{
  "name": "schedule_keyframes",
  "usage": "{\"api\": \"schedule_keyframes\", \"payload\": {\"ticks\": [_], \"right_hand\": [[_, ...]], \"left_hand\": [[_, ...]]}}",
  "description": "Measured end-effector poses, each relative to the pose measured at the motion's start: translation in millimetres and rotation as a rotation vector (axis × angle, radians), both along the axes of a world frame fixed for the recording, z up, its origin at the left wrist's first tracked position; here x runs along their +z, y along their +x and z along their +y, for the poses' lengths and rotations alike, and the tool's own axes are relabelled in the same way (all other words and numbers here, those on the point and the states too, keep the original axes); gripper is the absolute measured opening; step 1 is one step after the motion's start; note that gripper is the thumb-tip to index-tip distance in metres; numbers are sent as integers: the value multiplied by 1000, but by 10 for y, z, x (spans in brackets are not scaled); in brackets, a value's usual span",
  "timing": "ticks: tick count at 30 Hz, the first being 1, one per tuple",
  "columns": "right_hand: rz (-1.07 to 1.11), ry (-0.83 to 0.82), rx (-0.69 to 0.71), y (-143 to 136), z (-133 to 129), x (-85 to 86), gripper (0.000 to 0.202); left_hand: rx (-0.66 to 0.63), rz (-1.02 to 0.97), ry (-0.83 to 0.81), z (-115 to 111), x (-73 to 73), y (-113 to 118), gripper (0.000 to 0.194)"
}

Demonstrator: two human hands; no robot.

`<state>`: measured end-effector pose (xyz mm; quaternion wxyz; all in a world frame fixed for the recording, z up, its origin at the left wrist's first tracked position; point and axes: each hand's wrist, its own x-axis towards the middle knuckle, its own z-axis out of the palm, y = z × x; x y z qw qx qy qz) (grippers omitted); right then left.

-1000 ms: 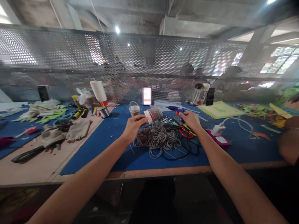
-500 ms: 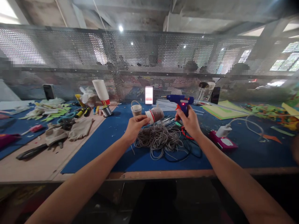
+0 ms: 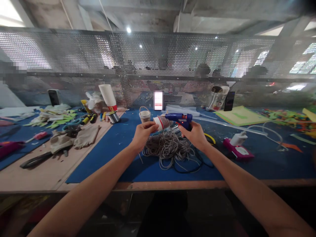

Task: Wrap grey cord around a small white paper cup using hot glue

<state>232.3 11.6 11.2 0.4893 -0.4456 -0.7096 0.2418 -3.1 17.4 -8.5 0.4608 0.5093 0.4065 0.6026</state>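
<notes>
My left hand (image 3: 144, 132) is closed on a paper cup (image 3: 160, 122) that lies on its side in the air, its wall partly wrapped in grey cord. In my right hand (image 3: 194, 133) is a blue hot glue gun (image 3: 181, 119), its nozzle pointing left at the wrapped part of the cup. Whether the tip touches the cord I cannot tell. Below both hands a loose heap of grey cord (image 3: 170, 149) lies on the blue mat (image 3: 103, 164). Just behind my left hand stands a small cup with a looped handle (image 3: 144, 116).
At the left are a stack of paper cups (image 3: 107, 95), a pair of gloves (image 3: 86, 135) and scissors (image 3: 74, 125). A magenta power socket (image 3: 238, 149) with a white plug sits at the right. A lit phone (image 3: 158, 100) leans before the perforated metal screen (image 3: 148, 59).
My right hand has brought the glue gun left and down, so its nozzle is now at the cup's cord. My left hand with the cup has hardly moved.
</notes>
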Motion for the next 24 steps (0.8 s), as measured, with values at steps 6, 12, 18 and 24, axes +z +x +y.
{"api": "schedule_keyframes", "payload": {"ticks": [6,12,18,24], "right_hand": [[-66,42,-39,-32,3,-5,37],[-164,147,-57,-16,68,-109,41],[-257,188,-40,7,142,-220,38],[-281,178,-33,14,140,-234,38]], "left_hand": [[2,15,34,8,-4,-22,27],[22,-18,37,11,28,-35,27],[7,-86,9,40,18,-67,29],[-3,-147,-31,13,63,-47,33]]}}
